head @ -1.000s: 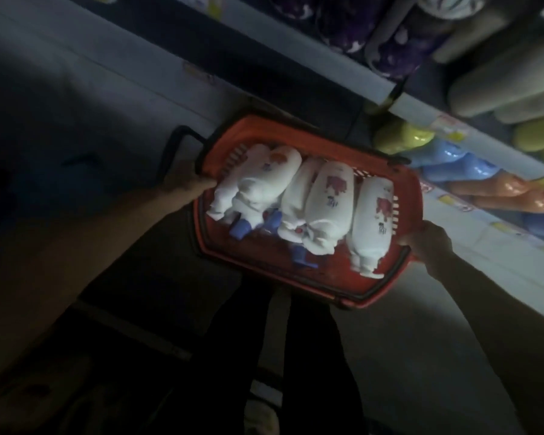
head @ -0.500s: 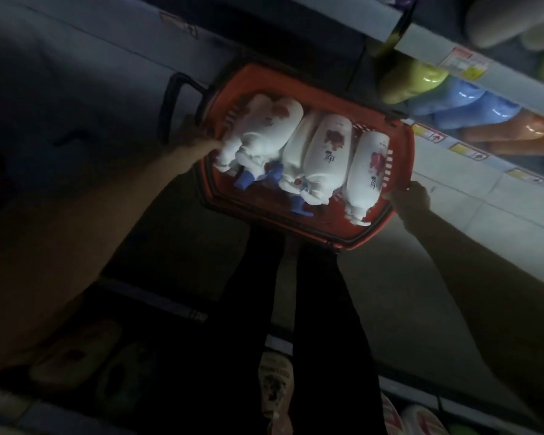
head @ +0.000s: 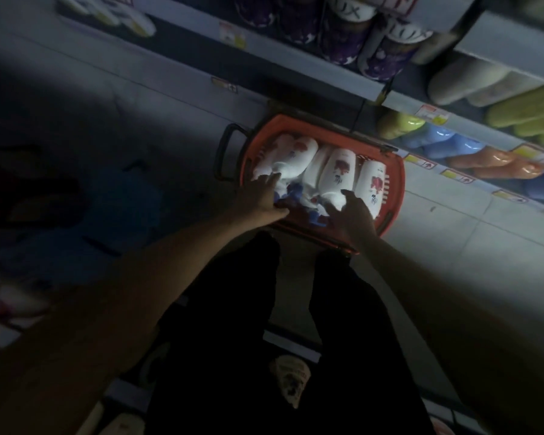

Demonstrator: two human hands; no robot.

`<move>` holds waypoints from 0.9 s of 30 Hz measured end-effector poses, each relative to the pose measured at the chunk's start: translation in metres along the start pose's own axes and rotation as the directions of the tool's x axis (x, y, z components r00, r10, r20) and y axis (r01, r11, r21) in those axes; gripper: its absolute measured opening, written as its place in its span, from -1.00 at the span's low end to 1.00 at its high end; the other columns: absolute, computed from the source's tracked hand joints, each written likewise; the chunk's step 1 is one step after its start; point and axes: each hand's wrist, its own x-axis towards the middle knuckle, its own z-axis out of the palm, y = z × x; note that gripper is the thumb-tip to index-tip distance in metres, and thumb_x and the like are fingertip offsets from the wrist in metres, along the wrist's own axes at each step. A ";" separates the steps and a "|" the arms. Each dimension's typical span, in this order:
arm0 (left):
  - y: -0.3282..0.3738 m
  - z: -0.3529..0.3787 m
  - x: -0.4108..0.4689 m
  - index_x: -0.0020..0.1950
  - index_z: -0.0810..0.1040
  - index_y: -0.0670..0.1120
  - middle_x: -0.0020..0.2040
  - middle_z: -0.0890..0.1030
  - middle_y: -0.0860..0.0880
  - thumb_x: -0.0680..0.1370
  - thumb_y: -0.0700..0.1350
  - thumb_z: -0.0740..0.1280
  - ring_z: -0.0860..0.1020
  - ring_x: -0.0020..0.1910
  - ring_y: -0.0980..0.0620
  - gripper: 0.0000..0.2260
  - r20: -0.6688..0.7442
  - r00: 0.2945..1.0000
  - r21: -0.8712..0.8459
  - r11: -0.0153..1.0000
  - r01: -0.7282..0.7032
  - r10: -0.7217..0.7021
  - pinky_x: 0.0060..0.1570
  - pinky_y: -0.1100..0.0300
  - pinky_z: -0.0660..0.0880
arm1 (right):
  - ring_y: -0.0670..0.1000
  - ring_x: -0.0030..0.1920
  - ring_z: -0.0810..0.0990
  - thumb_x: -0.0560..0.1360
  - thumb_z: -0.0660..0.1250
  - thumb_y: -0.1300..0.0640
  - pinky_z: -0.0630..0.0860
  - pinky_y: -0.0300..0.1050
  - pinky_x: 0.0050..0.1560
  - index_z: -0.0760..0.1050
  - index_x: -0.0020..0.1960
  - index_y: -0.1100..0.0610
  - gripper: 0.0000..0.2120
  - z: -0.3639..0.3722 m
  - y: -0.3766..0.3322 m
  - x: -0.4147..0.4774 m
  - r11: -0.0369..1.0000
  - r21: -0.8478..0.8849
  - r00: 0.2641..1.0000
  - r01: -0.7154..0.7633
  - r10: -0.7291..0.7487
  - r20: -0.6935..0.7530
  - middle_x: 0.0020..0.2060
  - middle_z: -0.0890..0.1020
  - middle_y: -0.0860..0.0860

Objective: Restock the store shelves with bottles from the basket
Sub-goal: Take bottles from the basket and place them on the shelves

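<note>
Centre frame, basket point(head: 399, 174) parked beside the shelves point(head: 327, 69) for easy reach; our left hand point(head: 264, 199) spreads its fingers point(head: 270, 180) on the bottles point(head: 338, 171); right hand point(head: 352, 218) fingers too dark to tell.

Blue caps point(head: 296, 196) partly hidden behind left hand point(head: 261, 199); price tags point(head: 429, 113) unreadable.

A shop is shown. Shelves point(head: 296, 59) in the upper right of the frame are filled with rows of bottles point(head: 446, 146). Price tags point(head: 431, 113) are stuck on them. A red shopping basket point(head: 401, 183) is seen in the middle.
</note>
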 end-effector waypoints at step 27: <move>-0.087 -0.107 0.060 0.62 0.21 -0.01 0.58 0.25 -0.22 0.42 0.30 0.33 0.29 0.52 -0.24 -0.16 0.401 0.693 0.712 0.272 -0.647 0.600 0.48 -0.40 0.10 | 0.32 0.34 0.48 0.58 0.29 -0.08 0.44 0.23 0.31 0.21 0.61 0.05 -0.35 0.168 -0.110 -0.018 0.891 0.395 0.861 -0.224 0.371 -0.349 0.30 0.53 0.25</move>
